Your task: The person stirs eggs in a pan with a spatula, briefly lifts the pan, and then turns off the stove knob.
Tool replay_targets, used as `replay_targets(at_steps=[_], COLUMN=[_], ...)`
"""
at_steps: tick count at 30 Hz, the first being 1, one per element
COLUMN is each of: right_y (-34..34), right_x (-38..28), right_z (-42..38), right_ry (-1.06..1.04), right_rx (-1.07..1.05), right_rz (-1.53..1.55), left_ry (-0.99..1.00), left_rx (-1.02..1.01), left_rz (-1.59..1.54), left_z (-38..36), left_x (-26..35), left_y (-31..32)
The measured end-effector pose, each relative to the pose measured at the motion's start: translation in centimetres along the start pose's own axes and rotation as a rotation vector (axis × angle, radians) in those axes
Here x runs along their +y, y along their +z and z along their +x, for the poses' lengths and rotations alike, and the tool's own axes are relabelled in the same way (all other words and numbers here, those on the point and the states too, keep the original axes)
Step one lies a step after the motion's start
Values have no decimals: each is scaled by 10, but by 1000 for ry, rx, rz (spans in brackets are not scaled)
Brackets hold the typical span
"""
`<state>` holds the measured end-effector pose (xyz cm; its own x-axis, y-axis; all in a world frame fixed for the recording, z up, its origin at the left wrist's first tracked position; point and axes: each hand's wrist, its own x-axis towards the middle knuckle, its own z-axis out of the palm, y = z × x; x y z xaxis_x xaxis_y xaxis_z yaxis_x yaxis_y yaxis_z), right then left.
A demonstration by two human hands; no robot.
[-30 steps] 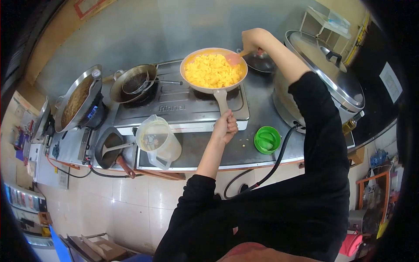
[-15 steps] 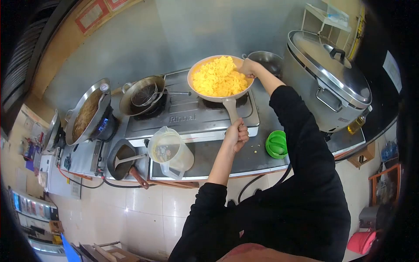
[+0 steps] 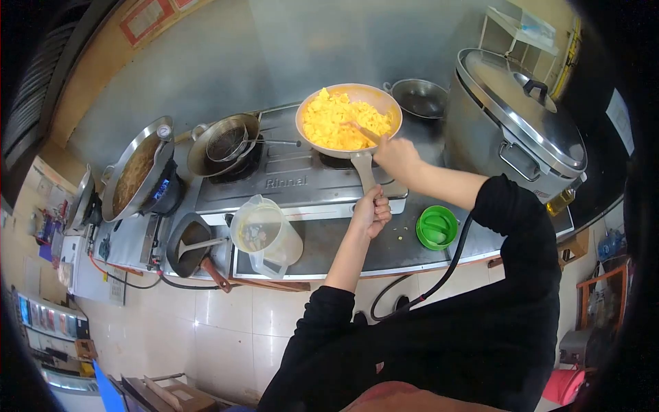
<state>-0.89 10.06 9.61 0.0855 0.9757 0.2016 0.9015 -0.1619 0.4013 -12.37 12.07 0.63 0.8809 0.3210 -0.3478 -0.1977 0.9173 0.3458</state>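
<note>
A light-coloured frying pan (image 3: 392,110) sits over the right burner of the steel stove, holding a heap of yellow scrambled egg (image 3: 336,122). My left hand (image 3: 373,213) is wrapped round the pan's beige handle (image 3: 362,170). Above the pan's right front rim, my right hand (image 3: 398,159) grips a wooden spatula (image 3: 368,133), whose tip rests in the egg. The egg is piled towards the pan's left side, and some bare pan surface shows at the back right.
Left of the pan are a wok (image 3: 199,161) with a strainer, a plastic jug (image 3: 283,240), a small dark pan (image 3: 180,233) and a large wok (image 3: 123,209). Right are a green bowl (image 3: 436,240), a metal pan (image 3: 420,99) and a large cooker (image 3: 480,130).
My right hand has moved from the pan's back right rim towards me, to its front right. The egg has shifted left, and the spatula now shows. My left hand stays on the handle.
</note>
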Motion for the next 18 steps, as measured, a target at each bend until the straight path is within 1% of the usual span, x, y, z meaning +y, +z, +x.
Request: replay_targets(at_steps=[2,3,5,7,8,9,11,13,14,16,18], right_y=[16,11,29,26,-16,-40,-81,-91,-73,-17,-6], right_x=[-8,-4,16,51,59,65,60,37,29,3,16], right_z=[-3,1,32,63,65,62,42,19,15,21,39], right_ry=[-41,-109,-164,-85,50,68,55,44,-107,36,51], right_rx=[17,42,46,203,-28,-46,-7,15,0,40,70], right_rz=[-88,-61,-57,41,65,66,92,92,67,159,133], left_ry=[6,8,14,7,3,-1,1,9,13,24,37], left_rx=[5,-8,-30,-32,-33,-33,-45,-42,-35,-21,-12], left_rz=[10,12,14,13,17,0,2,12,23,21,-5], left_z=[0,0,1,3,3,1,3,2,1,-1,-3], left_x=[0,-1,0,2,3,3,3,3,4,2,1], left_y=[2,2,-2,-6,-7,-4,-6,-6,-4,-2,1])
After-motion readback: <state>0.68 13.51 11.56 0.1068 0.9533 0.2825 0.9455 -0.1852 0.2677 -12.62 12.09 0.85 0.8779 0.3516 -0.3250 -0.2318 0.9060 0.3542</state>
